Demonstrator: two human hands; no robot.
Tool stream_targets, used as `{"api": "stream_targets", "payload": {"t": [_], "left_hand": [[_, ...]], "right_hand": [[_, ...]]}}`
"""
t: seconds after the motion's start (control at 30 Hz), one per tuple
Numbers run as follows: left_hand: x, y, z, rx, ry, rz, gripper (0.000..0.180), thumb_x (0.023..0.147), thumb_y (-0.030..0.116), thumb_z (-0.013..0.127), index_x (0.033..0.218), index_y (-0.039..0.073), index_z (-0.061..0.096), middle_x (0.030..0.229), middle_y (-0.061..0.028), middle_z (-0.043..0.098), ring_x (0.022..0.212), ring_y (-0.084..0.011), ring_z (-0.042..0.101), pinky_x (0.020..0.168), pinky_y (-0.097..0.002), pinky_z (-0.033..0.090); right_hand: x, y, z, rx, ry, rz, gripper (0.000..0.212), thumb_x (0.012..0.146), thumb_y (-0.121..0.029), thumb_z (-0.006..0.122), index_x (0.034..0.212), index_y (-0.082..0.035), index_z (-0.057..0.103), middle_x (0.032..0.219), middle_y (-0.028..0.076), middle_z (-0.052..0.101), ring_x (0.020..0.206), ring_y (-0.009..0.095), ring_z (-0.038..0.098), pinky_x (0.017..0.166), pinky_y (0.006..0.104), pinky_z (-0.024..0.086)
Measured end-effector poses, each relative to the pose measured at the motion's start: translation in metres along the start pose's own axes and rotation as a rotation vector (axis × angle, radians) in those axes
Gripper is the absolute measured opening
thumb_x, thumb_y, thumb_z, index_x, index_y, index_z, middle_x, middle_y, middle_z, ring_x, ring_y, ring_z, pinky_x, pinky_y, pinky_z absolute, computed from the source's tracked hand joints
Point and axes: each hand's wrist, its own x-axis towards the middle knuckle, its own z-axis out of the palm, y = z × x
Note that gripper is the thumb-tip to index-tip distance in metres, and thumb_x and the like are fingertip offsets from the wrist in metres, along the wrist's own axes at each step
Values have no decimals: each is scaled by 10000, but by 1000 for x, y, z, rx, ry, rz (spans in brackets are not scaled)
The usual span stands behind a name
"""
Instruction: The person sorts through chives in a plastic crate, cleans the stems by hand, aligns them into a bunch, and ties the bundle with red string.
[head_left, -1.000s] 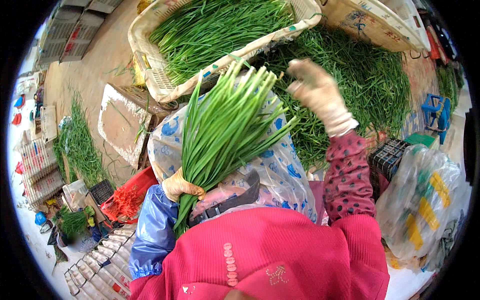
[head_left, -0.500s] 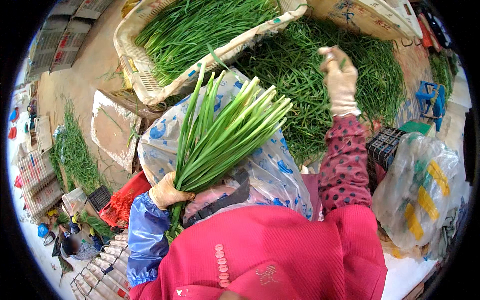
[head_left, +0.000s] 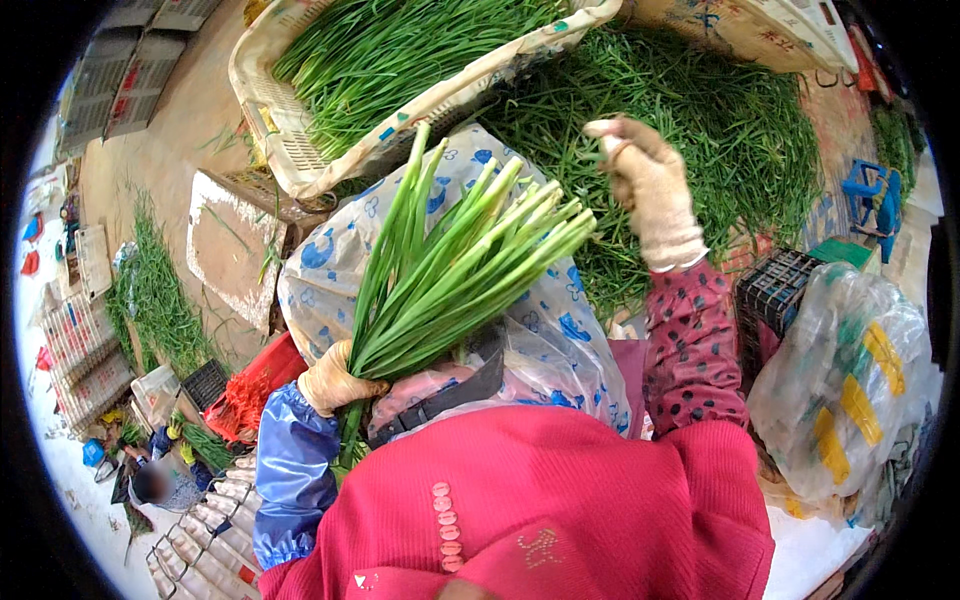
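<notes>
The left hand [head_left: 338,380], in a pale glove, grasps a bunch of green stems [head_left: 450,275] near its leafy lower end, fingers wrapped round it. The bunch slants over a see-through plastic sheet [head_left: 560,345] with blue prints, just in front of the pink top [head_left: 570,470], its pale ends fanned upward and to the right. The right hand [head_left: 655,190], also gloved, is raised clear of the bunch, above a heap of loose green leaves [head_left: 745,150]; its fingers are curled, and whether they pinch anything I cannot tell. Beyond the sheet stands a cream crate [head_left: 490,72], filled with long green stalks [head_left: 410,65]. A worn box [head_left: 230,260] sits to the left, with orange-red strands [head_left: 243,402] lower down. On the right are a clear bag [head_left: 800,430] with yellow tape [head_left: 858,410] and a blue stool [head_left: 870,205]
</notes>
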Motion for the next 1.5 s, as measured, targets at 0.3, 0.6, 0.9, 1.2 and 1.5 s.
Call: {"api": "stream_targets", "payload": {"t": [0.3, 0.6, 0.9, 1.2, 1.5], "left_hand": [[-1, -7, 3, 74, 34, 11, 402, 734, -73, 684, 1115, 50, 650, 1039, -2, 681, 957, -103, 602, 853, -281, 478], [1, -2, 14, 269, 70, 212, 435, 787, -66, 657, 1201, 53, 597, 1139, -40, 651, 1048, -131, 582, 930, -291, 443], [3, 13, 25, 404, 40, 327, 511, 866, -49, 573, 1353, 89, 501, 1432, -107, 445, 1297, -222, 445, 1051, -301, 351], [6, 6, 18, 473, 20, 333, 544, 788, -48, 643, 1303, 102, 549, 1365, -134, 515, 1253, -256, 502, 1010, -298, 397], [5, 8, 24, 446, 117, 243, 497, 777, -44, 652, 1250, 88, 571, 1164, -79, 632, 1034, -171, 598, 908, -294, 454]], "right_hand": [[14, -16, 29, -180, -757, 165, 676, 805, -120, 658, 1396, 37, 372, 1263, 94, 557, 1042, 126, 538, 882, 277, 450], [-8, 3, 42, -147, -585, 106, 346, 775, -135, 672, 1099, -21, 625, 848, 20, 659, 753, 83, 594, 733, 254, 494], [13, -25, 0, -319, -296, -164, 207, 820, -71, 610, 996, 6, 686, 1070, 102, 658, 915, 159, 607, 833, 262, 477], [19, -25, 58, -840, -783, -485, 399, 697, -26, 704, 1091, -42, 645, 952, 97, 673, 864, 241, 644, 790, 327, 510], [13, -94, 10, -285, 256, -701, 120, 852, -104, 637, 952, -38, 642, 824, 30, 649, 747, 119, 608, 694, 247, 509]]}}
